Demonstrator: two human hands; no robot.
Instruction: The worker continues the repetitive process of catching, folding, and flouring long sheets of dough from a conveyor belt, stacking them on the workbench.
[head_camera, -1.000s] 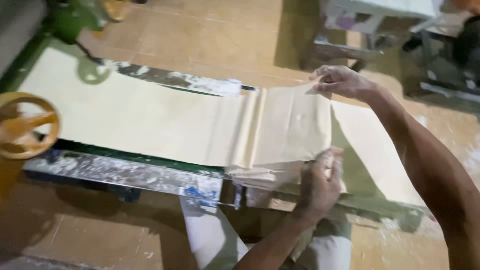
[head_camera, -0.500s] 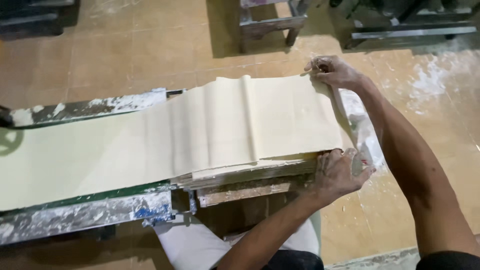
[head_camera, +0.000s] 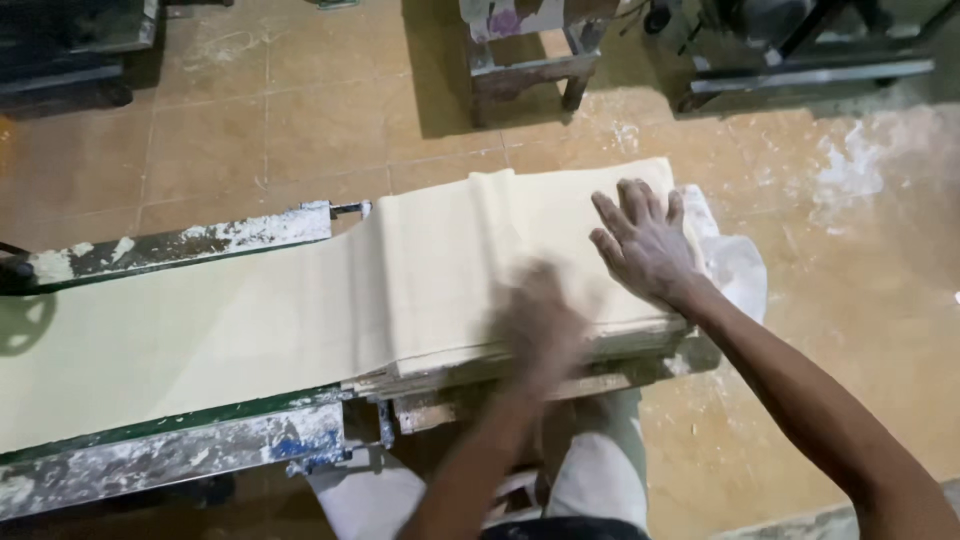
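A long pale dough sheet (head_camera: 250, 320) runs from the left edge of the frame and folds into a layered stack (head_camera: 520, 250) at centre. The right hand (head_camera: 645, 245) lies open and flat on the stack's right end, gripping nothing. The left hand (head_camera: 540, 325) is blurred at the near edge; its grasp cannot be told. The sheet looks soft, limp and tearable, best lifted broadly from underneath a fold.
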